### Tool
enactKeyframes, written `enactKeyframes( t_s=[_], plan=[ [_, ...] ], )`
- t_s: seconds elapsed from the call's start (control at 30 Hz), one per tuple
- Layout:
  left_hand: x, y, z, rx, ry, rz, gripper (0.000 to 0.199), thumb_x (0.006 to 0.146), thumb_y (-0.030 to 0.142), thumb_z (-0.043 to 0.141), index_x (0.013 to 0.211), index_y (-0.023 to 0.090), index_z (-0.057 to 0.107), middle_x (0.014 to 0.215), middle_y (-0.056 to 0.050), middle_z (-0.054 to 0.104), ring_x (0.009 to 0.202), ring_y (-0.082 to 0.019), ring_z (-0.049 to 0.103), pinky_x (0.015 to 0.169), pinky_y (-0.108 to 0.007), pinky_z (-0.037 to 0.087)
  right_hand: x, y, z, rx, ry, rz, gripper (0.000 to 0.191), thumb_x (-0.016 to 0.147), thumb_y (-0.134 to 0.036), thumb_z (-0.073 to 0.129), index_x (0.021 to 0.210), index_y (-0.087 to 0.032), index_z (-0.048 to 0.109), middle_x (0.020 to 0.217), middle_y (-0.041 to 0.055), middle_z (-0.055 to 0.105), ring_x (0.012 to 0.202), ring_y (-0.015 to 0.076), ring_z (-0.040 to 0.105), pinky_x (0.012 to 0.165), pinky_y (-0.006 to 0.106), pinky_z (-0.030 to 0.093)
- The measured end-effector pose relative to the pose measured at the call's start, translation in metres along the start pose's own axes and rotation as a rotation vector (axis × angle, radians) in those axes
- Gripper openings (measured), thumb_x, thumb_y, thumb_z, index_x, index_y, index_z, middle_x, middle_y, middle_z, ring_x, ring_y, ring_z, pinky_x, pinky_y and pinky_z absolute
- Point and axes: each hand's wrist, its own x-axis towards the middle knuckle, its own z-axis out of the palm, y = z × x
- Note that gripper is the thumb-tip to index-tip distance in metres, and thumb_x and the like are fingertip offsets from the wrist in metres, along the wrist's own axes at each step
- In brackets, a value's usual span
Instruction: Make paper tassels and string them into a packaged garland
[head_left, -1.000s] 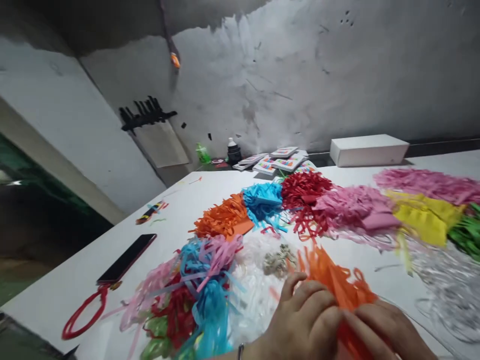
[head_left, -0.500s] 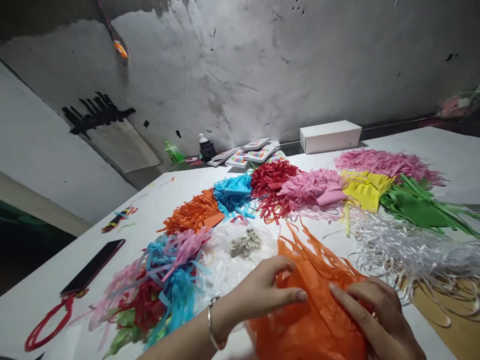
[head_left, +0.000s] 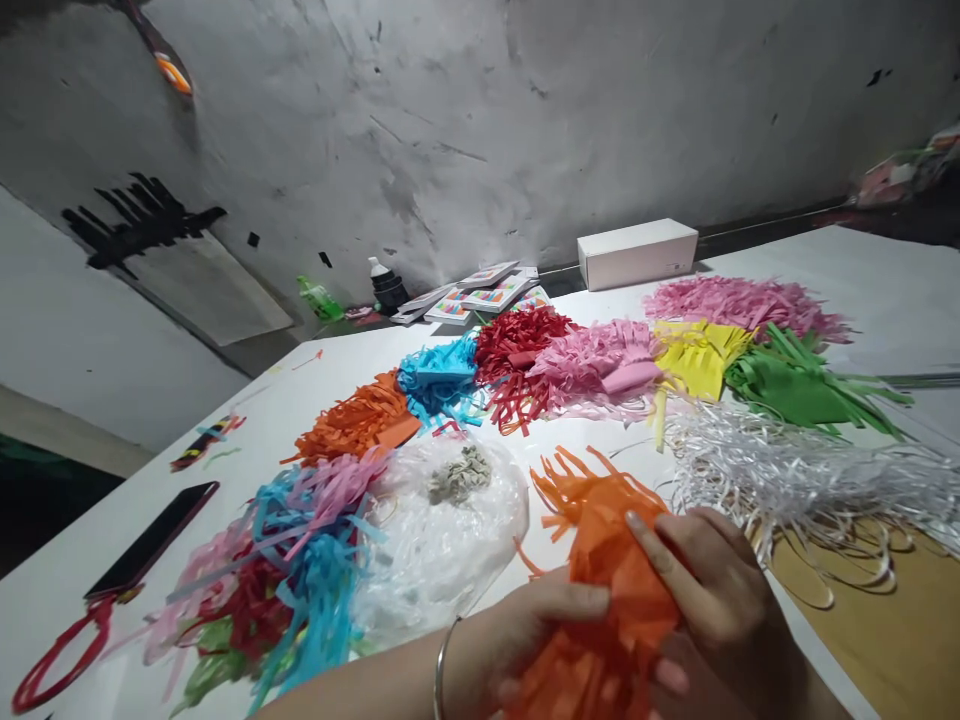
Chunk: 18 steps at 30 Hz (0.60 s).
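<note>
Between both hands, near the bottom of the head view, is a sheet of orange tissue paper (head_left: 616, 560) with a fringed far end. My left hand (head_left: 525, 630) grips its left side, thumb on top and fingers partly beneath. On the right side my right hand (head_left: 709, 580) is closed around the paper, index finger lying along the top. The paper's near part is bunched and partly hidden by the hands. Left of the hands lies a clear plastic bag (head_left: 427, 550) with a small greyish bundle (head_left: 460, 475) on or in it.
Fringed paper bundles arc across the white table: orange (head_left: 356, 415), blue (head_left: 439, 378), red (head_left: 525, 350), pink (head_left: 600, 365), yellow (head_left: 697, 355), green (head_left: 814, 390). White ribbon strands (head_left: 810, 480) lie right, mixed strips (head_left: 300, 560) left. A phone (head_left: 154, 535) and a white box (head_left: 637, 255) also rest there.
The orange paper has gone from spread out to gathered and narrower. My left hand has moved down and closed on it; the right hand has closed in too. The view has shifted slightly.
</note>
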Motion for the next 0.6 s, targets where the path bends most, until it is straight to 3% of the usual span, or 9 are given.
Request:
enactKeyframes(
  t_s=[0.07, 0.13, 0.23, 0.33, 0.43, 0.5, 0.53, 0.6],
  plan=[
    [0.003, 0.002, 0.004, -0.131, -0.018, -0.072, 0.03, 0.071, 0.033, 0.069, 0.089, 0.01, 0.073, 0.058, -0.003, 0.064, 0.044, -0.01, 0.055, 0.047, -0.019, 0.044, 0.002, 0.017, -0.013, -0.109, -0.014, -0.009, 0.034, 0.096, -0.004, 0.049, 0.125, -0.005, 0.066, 0.094, 0.0135, 0.07, 0.092, 0.0236, 0.067, 0.098, 0.046, 0.046],
    [0.002, 0.009, 0.004, -0.211, -0.019, -0.11, 0.024, 0.066, 0.02, 0.072, 0.087, 0.008, 0.071, 0.054, -0.001, 0.062, 0.037, -0.007, 0.049, 0.04, -0.017, 0.042, 0.002, 0.031, -0.031, -0.226, 0.0, 0.011, 0.041, 0.095, -0.005, 0.055, 0.135, -0.01, 0.061, 0.095, 0.0121, 0.071, 0.094, 0.0257, 0.067, 0.099, 0.048, 0.047],
    [-0.011, 0.019, -0.008, -0.199, 0.005, -0.119, 0.043, 0.068, 0.016, 0.073, 0.111, 0.013, 0.065, 0.066, -0.002, 0.071, 0.037, -0.007, 0.05, 0.039, -0.015, 0.042, -0.002, 0.036, -0.051, -0.296, -0.002, 0.025, 0.051, 0.096, -0.005, 0.052, 0.146, -0.015, 0.052, 0.114, 0.0126, 0.073, 0.115, 0.0288, 0.064, 0.11, 0.049, 0.042],
    [-0.04, 0.025, -0.034, -0.076, 0.107, -0.177, 0.05, 0.072, 0.022, 0.073, 0.119, 0.015, 0.058, 0.066, -0.001, 0.071, 0.037, -0.006, 0.049, 0.038, -0.015, 0.039, -0.01, 0.015, -0.045, -0.142, -0.113, -0.085, 0.049, 0.095, -0.001, 0.035, 0.139, -0.007, 0.056, 0.137, 0.0138, 0.063, 0.135, 0.0279, 0.052, 0.118, 0.046, 0.033],
    [-0.08, 0.029, -0.058, 0.204, 0.342, -0.257, 0.043, 0.081, 0.029, 0.068, 0.12, 0.017, 0.057, 0.068, 0.001, 0.068, 0.041, -0.007, 0.05, 0.041, -0.015, 0.037, -0.023, -0.018, -0.015, -0.014, -0.241, -0.203, 0.048, 0.091, -0.001, 0.035, 0.127, -0.008, 0.066, 0.136, 0.0104, 0.064, 0.132, 0.0241, 0.056, 0.113, 0.038, 0.04],
    [-0.104, 0.03, -0.065, 0.531, 0.519, -0.238, 0.036, 0.087, 0.031, 0.062, 0.121, 0.02, 0.058, 0.076, 0.0, 0.07, 0.054, -0.012, 0.06, 0.05, -0.019, 0.046, -0.034, -0.039, 0.007, 0.044, -0.288, -0.137, 0.046, 0.091, -0.004, 0.038, 0.124, -0.012, 0.068, 0.133, 0.0076, 0.067, 0.126, 0.0211, 0.06, 0.105, 0.033, 0.048],
    [-0.113, 0.029, -0.064, 0.74, 0.609, -0.168, 0.034, 0.089, 0.031, 0.06, 0.122, 0.021, 0.058, 0.085, -0.003, 0.072, 0.067, -0.016, 0.066, 0.059, -0.024, 0.052, -0.039, -0.047, 0.015, 0.081, -0.3, -0.084, 0.044, 0.093, -0.007, 0.039, 0.125, -0.013, 0.068, 0.133, 0.0069, 0.067, 0.125, 0.0203, 0.061, 0.101, 0.032, 0.051],
    [-0.123, 0.022, -0.056, 1.189, 0.781, 0.104, 0.034, 0.091, 0.027, 0.058, 0.124, 0.023, 0.06, 0.109, -0.01, 0.072, 0.097, -0.025, 0.068, 0.082, -0.036, 0.056, -0.046, -0.059, 0.027, 0.15, -0.309, 0.002, 0.041, 0.096, -0.013, 0.039, 0.126, -0.013, 0.068, 0.133, 0.0067, 0.067, 0.125, 0.0201, 0.061, 0.099, 0.032, 0.053]
  ],
)
